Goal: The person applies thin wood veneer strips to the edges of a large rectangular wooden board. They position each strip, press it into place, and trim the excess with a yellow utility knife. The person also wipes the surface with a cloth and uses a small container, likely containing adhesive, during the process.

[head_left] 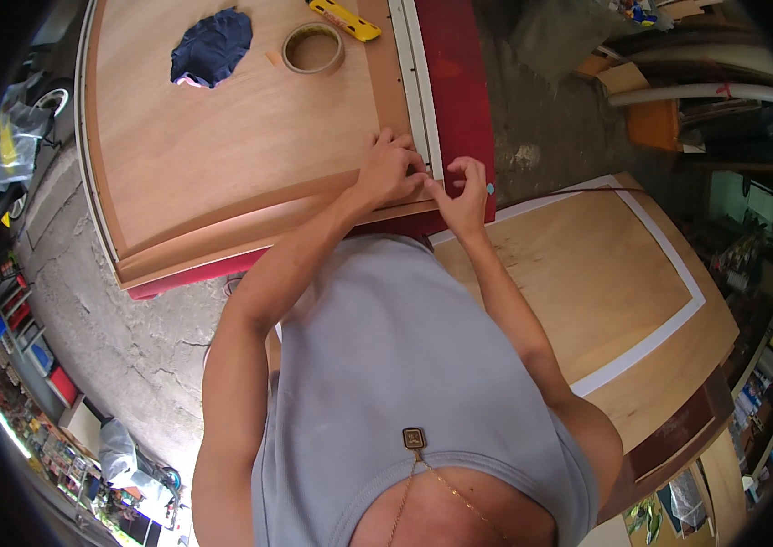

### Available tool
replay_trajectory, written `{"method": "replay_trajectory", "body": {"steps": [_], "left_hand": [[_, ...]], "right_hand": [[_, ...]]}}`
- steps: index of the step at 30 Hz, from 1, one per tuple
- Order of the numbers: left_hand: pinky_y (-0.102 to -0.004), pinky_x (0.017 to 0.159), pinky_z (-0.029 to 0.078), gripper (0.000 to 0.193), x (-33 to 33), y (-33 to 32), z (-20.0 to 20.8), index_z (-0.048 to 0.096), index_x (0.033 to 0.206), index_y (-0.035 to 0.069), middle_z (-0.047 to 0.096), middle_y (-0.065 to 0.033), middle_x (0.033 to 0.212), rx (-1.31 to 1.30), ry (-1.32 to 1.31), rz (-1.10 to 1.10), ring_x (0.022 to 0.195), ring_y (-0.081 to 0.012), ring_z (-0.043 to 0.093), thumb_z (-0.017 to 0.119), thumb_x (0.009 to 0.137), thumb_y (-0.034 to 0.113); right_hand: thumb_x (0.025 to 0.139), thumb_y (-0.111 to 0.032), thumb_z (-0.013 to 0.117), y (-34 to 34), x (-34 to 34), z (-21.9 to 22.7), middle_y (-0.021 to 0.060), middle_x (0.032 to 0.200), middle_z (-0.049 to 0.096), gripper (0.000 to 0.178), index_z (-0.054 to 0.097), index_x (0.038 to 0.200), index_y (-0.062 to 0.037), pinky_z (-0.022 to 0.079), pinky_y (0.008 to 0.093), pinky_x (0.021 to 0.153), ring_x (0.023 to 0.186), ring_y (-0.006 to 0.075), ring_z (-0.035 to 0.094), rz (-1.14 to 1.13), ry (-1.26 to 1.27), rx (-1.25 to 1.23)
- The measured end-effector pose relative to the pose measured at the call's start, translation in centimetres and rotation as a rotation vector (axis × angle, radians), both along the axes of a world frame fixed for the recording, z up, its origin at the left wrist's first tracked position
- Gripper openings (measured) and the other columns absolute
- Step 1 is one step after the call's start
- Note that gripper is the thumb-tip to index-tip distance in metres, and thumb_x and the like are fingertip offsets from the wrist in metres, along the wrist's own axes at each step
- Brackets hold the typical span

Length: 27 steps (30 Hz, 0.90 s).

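Both of my hands meet at the near right corner of a wooden panel [249,137] with brown tape-like strips along its edges. My left hand [391,170] rests on that corner with its fingers bent, thumb and forefinger closed at the edge. Just right of it, my right hand [462,196] pinches at the same spot, its other fingers curled up. What lies between the fingertips is too small to tell. A brown strip [249,223] runs along the near edge to the hands. A white slotted rail [418,96] borders the right side.
On the panel lie a tape roll [288,53], a yellow utility knife [345,18] and a crumpled dark cloth [211,46]. A red surface [464,100] shows beneath. To the right stands another wooden panel [569,273] with a white border strip. Boards [715,94] are stacked farther right.
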<state>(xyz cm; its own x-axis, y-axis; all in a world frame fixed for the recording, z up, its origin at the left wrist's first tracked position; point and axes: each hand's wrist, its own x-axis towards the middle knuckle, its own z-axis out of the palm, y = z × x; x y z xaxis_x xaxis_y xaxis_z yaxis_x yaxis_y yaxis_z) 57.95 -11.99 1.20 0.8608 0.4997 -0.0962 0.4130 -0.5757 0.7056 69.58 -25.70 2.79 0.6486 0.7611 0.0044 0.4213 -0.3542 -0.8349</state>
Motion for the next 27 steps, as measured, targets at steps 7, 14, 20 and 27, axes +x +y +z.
{"method": "replay_trajectory", "body": {"steps": [7,14,20,27], "left_hand": [[-0.0406,0.089,0.032,0.014,-0.1,0.1,0.0,0.077,0.077,0.018,0.063,0.0007,0.092,0.009,-0.031,0.006,0.097,-0.0234,0.050,0.079,0.068,0.028],[-0.0400,0.089,0.032,0.015,-0.1,0.0,0.3,0.077,0.079,0.016,0.064,-0.0004,0.093,0.004,-0.046,0.003,0.096,-0.0232,0.051,0.079,0.070,0.028],[-0.0400,0.089,0.032,0.014,-0.2,0.1,0.3,0.076,0.079,0.017,0.061,-0.0002,0.091,0.033,-0.082,-0.021,0.095,-0.0228,0.050,0.079,0.070,0.028],[-0.0415,0.089,0.036,0.019,-0.7,0.7,0.3,0.074,0.086,0.017,0.058,-0.0006,0.098,0.119,-0.123,-0.134,0.097,-0.0239,0.050,0.078,0.072,0.030]], "right_hand": [[0.077,-0.012,0.080,-1.3,-2.3,-2.2,0.0071,0.089,0.055,0.033,0.054,0.094,-0.0024,0.049,0.0314,0.069,0.077,0.0179,0.057,-0.084,0.070,-0.033],[0.075,-0.010,0.078,-1.6,-2.1,-2.0,0.0113,0.086,0.055,0.031,0.052,0.090,-0.0011,0.047,0.0391,0.073,0.078,0.0278,0.057,-0.107,0.180,-0.045],[0.071,-0.007,0.077,-1.5,-1.8,-2.1,0.0116,0.084,0.053,0.031,0.050,0.086,-0.0015,0.046,0.0396,0.070,0.076,0.0284,0.055,-0.083,0.100,-0.050],[0.069,-0.005,0.077,-1.3,-1.4,-1.7,0.0111,0.082,0.052,0.033,0.049,0.086,-0.0019,0.045,0.0386,0.069,0.075,0.0277,0.053,-0.061,0.081,-0.086]]}}
